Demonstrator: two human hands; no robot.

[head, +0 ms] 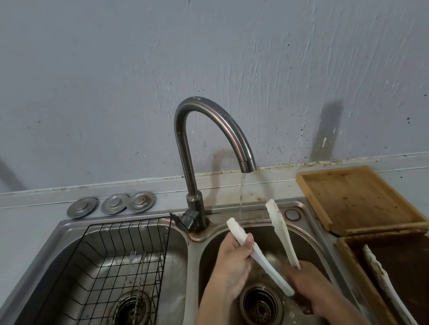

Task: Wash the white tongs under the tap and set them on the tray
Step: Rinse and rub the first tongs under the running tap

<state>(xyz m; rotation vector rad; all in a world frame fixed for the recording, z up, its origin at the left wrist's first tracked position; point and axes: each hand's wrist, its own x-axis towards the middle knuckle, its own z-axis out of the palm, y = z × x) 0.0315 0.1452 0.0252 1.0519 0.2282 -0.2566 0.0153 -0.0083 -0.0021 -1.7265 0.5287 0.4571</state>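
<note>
White tongs [279, 231] stand spread open in a V over the right sink basin [303, 235], tips pointing up toward the tap [212, 124]. A thin stream of water [240, 194] falls between the two arms. My left hand [232, 263] grips the left arm of the tongs, thumb on top. My right hand [310, 286] holds the lower end near the hinge. A second pair of white tongs [393, 288] lies on the dark wooden tray [359, 274] at the lower right.
An empty light wooden tray [354, 198] sits on the counter right of the sink. The left basin holds a black wire rack [118, 270] with skewers and a fork. Three metal sink plugs [112, 204] lie behind it. A grey wall rises behind.
</note>
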